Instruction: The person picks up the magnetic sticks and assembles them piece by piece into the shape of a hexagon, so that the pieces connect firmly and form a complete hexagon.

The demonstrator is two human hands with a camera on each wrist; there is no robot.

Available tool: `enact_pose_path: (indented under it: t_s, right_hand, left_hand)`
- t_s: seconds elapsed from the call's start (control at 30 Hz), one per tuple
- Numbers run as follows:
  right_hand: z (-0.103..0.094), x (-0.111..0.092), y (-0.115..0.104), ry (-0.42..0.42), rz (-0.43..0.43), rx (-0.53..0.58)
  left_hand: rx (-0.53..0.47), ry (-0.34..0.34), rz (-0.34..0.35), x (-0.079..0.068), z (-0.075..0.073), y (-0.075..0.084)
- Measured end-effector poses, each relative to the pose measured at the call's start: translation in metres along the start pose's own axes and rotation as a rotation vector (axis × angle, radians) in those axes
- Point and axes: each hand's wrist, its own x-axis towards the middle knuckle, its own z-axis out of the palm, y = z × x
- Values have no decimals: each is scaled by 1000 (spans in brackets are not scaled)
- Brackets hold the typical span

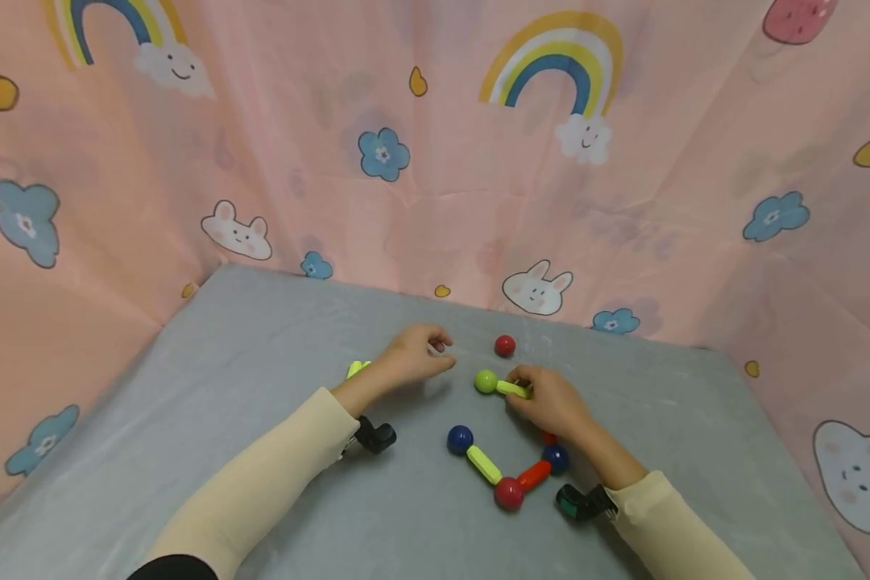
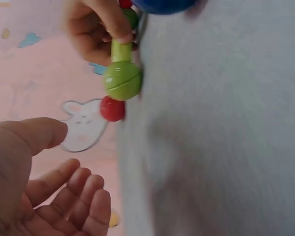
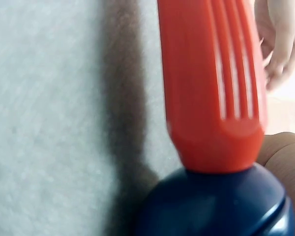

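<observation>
My right hand point(image 1: 551, 400) pinches a yellow-green rod point(image 1: 513, 390), which has a light green ball point(image 1: 486, 381) at its left end. In the left wrist view, part of a darker green ball point(image 2: 132, 18) shows behind those fingers. My left hand point(image 1: 416, 354) hovers to the left of the green ball, fingers loosely bent and apart, with nothing in it. Nearer me, a blue ball point(image 1: 460, 439), a yellow-green rod point(image 1: 484, 466), a red ball point(image 1: 509, 494), a red rod point(image 1: 533, 476) and another blue ball point(image 1: 555, 458) form a joined chain. The right wrist view shows a red rod point(image 3: 214, 83) close up.
A loose red ball point(image 1: 504, 346) lies beyond the right hand. Yellow-green rods point(image 1: 358, 368) are partly hidden behind the left forearm. Grey cloth point(image 1: 275, 338) covers the table, and a pink patterned curtain point(image 1: 435, 201) hangs around it. Each wrist wears a black camera point(image 1: 377, 436).
</observation>
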Motion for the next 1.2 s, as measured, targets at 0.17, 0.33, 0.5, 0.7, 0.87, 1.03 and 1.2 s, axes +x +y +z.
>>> enact_pose_path:
  t_s: [0.17, 0.33, 0.5, 0.7, 0.87, 1.03, 1.2]
  right_hand:
    - [-2, -1, -1, -12, 2, 6]
    - [-2, -1, -2, -15, 6, 7]
    - [-2, -1, -2, -7, 0, 1]
    - [-1, -2, -2, 1, -12, 4]
    - [-1, -2, -2, 1, -12, 17]
    - [-1, -2, -2, 4, -9, 20]
    - [0, -2, -2, 6, -3, 18]
  left_hand:
    - [76, 47, -43, -30, -22, -4]
    - [197, 100, -65, -51, -32, -20]
    - [293, 136, -119, -64, -38, -30]
    - [359, 142, -146, -68, -40, -36]
    - [359, 142, -120, -67, -37, -37]
    - [345, 159, -97, -66, -34, -36]
    - [347, 163, -94, -65, -32, -35]
